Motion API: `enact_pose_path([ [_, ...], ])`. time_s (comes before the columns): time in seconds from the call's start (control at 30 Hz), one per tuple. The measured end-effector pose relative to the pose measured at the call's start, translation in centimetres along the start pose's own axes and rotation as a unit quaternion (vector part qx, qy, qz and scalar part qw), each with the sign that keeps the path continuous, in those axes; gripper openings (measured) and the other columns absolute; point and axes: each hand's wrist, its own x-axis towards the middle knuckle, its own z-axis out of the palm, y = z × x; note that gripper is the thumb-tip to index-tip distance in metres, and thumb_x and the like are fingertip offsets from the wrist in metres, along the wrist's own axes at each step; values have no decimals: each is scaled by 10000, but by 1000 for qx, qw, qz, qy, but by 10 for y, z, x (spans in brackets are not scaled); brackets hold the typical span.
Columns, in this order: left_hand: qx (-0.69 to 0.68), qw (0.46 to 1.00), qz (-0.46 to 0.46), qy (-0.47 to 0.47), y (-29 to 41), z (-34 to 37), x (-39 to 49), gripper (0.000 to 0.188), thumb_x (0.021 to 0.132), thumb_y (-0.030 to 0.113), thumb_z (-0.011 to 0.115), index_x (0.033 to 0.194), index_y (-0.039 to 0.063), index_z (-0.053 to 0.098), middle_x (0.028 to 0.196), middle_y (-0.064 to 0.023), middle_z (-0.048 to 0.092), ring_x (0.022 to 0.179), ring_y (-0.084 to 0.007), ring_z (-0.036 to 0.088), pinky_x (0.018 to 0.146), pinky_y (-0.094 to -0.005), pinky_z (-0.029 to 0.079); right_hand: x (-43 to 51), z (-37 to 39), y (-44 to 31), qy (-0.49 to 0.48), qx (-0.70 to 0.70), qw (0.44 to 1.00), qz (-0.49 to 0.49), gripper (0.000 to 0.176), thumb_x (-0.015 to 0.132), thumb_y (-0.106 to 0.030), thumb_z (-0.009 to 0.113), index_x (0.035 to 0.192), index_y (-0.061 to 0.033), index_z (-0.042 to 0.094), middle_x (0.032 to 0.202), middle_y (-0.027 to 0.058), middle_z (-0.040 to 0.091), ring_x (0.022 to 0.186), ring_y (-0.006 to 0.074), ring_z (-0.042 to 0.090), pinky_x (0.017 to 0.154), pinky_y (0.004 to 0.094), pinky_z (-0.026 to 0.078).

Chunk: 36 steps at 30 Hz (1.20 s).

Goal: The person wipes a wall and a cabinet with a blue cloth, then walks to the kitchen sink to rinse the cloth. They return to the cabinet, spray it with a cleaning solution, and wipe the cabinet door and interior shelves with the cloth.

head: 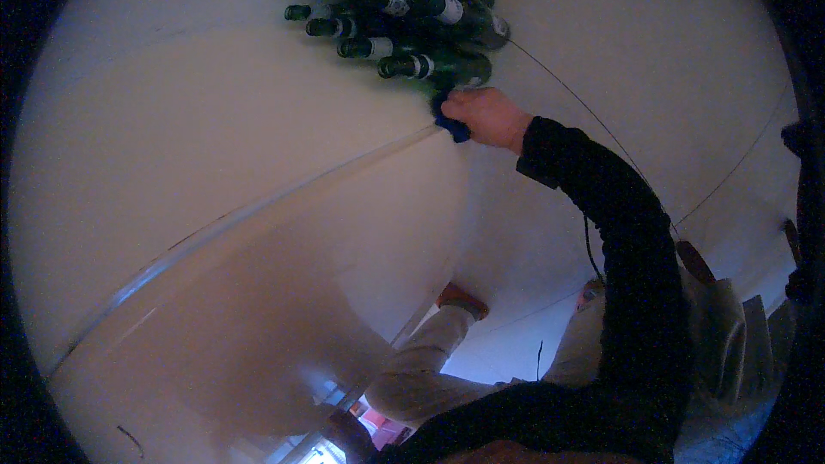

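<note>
A dark blue cloth (456, 129) is pinched in my right hand (488, 117), which reaches from a black sleeve up to the lowest of the green glass bottles (445, 9). Several of these bottles, some with pale labels, lie on their sides in a cluster at the top, their necks pointing left. The cloth sits just below the bottle nearest my hand; whether it touches the glass cannot be told. Toward the bottom edge, my left hand (348, 435) shows only dimly at the end of the other black sleeve, and its fingers cannot be made out.
A long pale edge (245, 209) runs from the cloth down to the lower left. Thin dark lines (599, 119) cross the pale surface at right. My legs (438, 341) and a reddish-brown shoe (463, 299) show below. A dark object (796, 135) stands at the far right rim.
</note>
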Motion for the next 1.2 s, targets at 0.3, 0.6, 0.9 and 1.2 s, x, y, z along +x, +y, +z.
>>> enact_pose_path([
  [0.3,35,999,15,12,-1,-1,10,293,865,158,529,1138,55,502,1130,-106,520,1053,-258,475,941,-394,352,-23,60,35,3,55,984,168,257,787,-137,544,1041,-101,562,1008,152,591,942,344,575,793,428,482],
  [0.6,86,996,12,17,6,-8,10,264,869,158,508,1109,47,518,1092,-109,535,1026,-258,487,928,-396,354,-19,45,32,165,180,967,71,288,739,-36,549,1020,-93,570,1047,138,570,939,348,565,791,425,475],
  [0.9,145,989,7,23,11,6,20,243,873,159,487,1079,40,534,1054,-113,549,999,-259,500,916,-398,356,11,-4,9,-42,-26,999,-9,124,788,-95,500,900,-70,544,863,117,572,829,319,587,694,428,492],
  [1.2,176,984,19,17,19,5,26,231,876,159,466,1050,32,550,1016,-116,563,972,-259,512,903,-400,358,11,-3,13,-53,24,998,-15,153,830,-156,456,881,-58,561,831,151,596,797,334,604,685,441,497],
])
